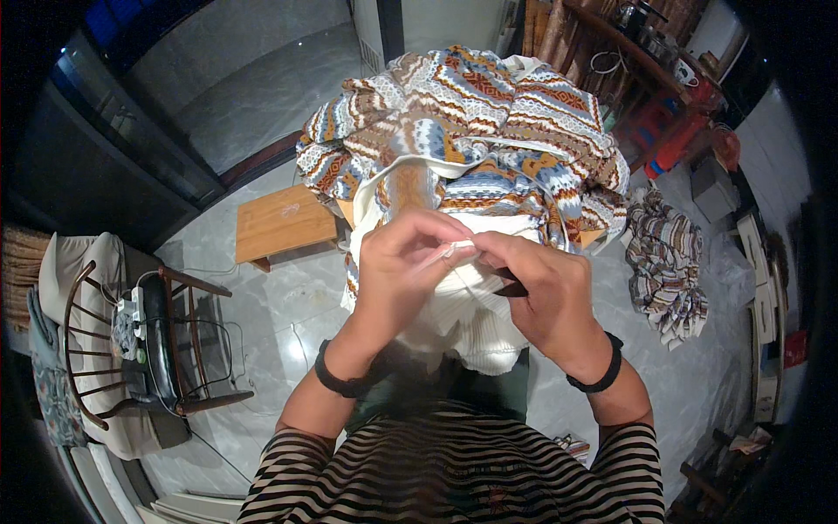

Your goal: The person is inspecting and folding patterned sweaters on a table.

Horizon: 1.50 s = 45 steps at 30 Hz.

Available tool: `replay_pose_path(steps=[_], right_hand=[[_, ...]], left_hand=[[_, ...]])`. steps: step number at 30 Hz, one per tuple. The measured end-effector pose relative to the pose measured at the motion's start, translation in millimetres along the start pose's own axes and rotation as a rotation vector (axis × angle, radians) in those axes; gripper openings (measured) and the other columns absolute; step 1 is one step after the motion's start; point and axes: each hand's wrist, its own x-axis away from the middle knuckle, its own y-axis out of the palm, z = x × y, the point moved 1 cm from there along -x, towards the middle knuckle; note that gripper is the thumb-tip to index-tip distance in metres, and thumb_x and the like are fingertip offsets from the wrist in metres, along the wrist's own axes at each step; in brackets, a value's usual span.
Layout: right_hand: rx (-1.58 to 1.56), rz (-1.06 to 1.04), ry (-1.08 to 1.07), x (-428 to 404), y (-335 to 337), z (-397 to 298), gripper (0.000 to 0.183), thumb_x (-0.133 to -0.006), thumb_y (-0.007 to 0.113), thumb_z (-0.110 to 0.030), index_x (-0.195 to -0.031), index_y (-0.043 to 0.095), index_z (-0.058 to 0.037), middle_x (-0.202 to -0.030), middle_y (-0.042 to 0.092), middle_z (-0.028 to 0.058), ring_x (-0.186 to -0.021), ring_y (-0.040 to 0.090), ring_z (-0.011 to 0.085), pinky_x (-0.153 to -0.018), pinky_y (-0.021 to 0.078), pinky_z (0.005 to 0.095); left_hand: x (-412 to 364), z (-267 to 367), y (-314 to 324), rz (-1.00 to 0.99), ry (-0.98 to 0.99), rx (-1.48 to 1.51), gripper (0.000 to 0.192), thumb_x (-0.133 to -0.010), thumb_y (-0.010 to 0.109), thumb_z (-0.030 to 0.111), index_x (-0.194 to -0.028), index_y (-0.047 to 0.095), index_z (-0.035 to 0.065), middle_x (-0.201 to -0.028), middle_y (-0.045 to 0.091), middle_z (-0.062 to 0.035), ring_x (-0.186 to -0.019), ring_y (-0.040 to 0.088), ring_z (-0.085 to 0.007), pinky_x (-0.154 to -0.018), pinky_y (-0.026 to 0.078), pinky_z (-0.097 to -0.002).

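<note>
My left hand pinches a small white strip of fabric between thumb and fingers. At the same strip, the thumb and fingertips of my right hand meet my left. A dark, pointed object shows under my right palm; mostly hidden, it may be a small cutting tool. White ribbed knit hangs below my hands over my lap. Beyond them spreads a heap of patterned knit garments in brown, blue, white and rust, with white edging.
A low wooden bench stands left of the heap. Further left, a dark wooden chair carries a power strip with trailing cords. Another patterned knit pile lies on the tiled floor to the right. A cluttered wooden shelf stands at back right.
</note>
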Motion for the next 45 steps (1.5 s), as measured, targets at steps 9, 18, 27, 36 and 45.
replay_pose_path(steps=[9,18,27,36,45], right_hand=[[-0.283,-0.402,-0.056,-15.6,-30.1,16.4,0.038,-0.066,0.054,0.016,-0.098,0.063,-0.0011,-0.082,0.068,0.0116,-0.075,0.068,0.0243,-0.068,0.0528,0.0298],[-0.220,-0.245,-0.119,-13.1,-25.1,7.7,0.032,-0.069,0.057,0.005,-0.097,0.062,-0.0086,-0.079,0.064,0.0141,-0.069,0.063,0.0335,-0.057,0.0479,0.0389],[-0.304,-0.080,-0.012,2.2,-9.3,-2.5,0.033,-0.075,0.055,0.003,-0.106,0.060,-0.0063,-0.075,0.058,0.0127,-0.064,0.061,0.0310,-0.059,0.0484,0.0380],[-0.477,-0.047,0.080,-2.3,-10.1,-11.9,0.033,-0.072,0.051,0.011,-0.103,0.055,-0.0014,-0.078,0.058,0.0174,-0.074,0.063,0.0318,-0.066,0.0483,0.0386],[-0.512,-0.376,0.337,-5.5,-21.0,-0.8,0.022,-0.080,0.051,0.006,-0.101,0.053,-0.0014,-0.085,0.065,0.0098,-0.060,0.058,0.0148,-0.054,0.0447,0.0280]], left_hand=[[-2.8,7.7,-8.3,-0.259,-0.148,0.075,0.012,-0.077,0.072,0.000,-0.084,0.063,0.0001,-0.088,0.066,-0.0077,-0.081,0.062,-0.0110,-0.071,0.051,-0.0240],[7.4,9.6,-1.2,-0.133,0.033,-0.092,0.010,-0.077,0.071,-0.001,-0.084,0.064,-0.0006,-0.088,0.068,-0.0115,-0.081,0.066,-0.0158,-0.069,0.052,-0.0263],[23.3,5.4,5.0,-0.081,0.353,-0.247,0.010,-0.084,0.062,-0.005,-0.091,0.058,-0.0003,-0.096,0.065,-0.0152,-0.084,0.064,-0.0192,-0.073,0.052,-0.0294],[22.7,6.4,10.1,0.135,-0.104,0.239,0.014,-0.085,0.065,0.000,-0.089,0.051,0.0003,-0.095,0.063,-0.0119,-0.083,0.064,-0.0144,-0.068,0.056,-0.0246],[6.5,25.4,-7.5,-0.192,-0.265,-0.012,0.008,-0.086,0.063,0.002,-0.092,0.062,-0.0040,-0.088,0.066,-0.0061,-0.080,0.063,-0.0092,-0.072,0.054,-0.0229]])
